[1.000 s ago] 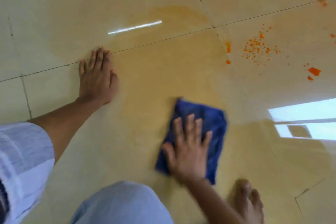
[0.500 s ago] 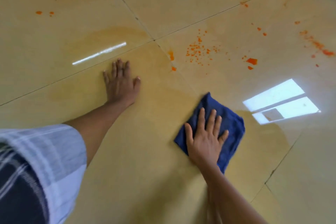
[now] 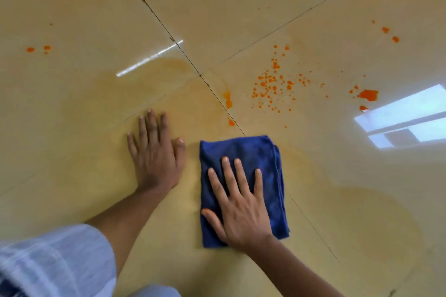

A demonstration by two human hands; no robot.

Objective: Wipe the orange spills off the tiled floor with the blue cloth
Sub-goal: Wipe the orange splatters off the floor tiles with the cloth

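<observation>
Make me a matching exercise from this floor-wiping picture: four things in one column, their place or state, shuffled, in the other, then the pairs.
Column one:
1. folded blue microfibre cloth
2. left hand
3. right hand
4. cluster of small orange splatter dots

Column two:
A. flat on bare tile, beside the cloth
B. beyond the cloth, not yet wiped
C. pressed flat on top of the cloth
D. spread on the glossy beige tiled floor, under a palm

Pairs: 1-D, 2-A, 3-C, 4-B
</observation>
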